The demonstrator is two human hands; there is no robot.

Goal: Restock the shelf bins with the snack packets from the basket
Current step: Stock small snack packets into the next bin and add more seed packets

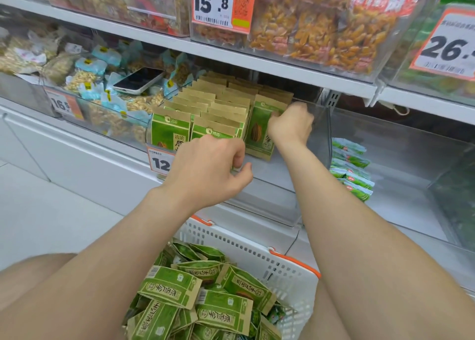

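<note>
Snack pkts look light, semi-stiff and crushable: grip at top seam. Left hand (210, 170) fingers curl round the front packet (216, 129), just behind them; right hand (290, 127) fingers pinch the top corner of the upright packet (258, 134), immediately left of them, inside the shelf bin (320, 134). Spare packets (221, 306) lie loose in the basket (257, 252), well below both sets of fingers.

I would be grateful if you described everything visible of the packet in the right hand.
The packet is a pouch of tan, paper-like material with a green front showing a striped brown seed. It stands upright at the front of the rightmost row in the clear bin, its top corner pinched by the right hand.
</note>
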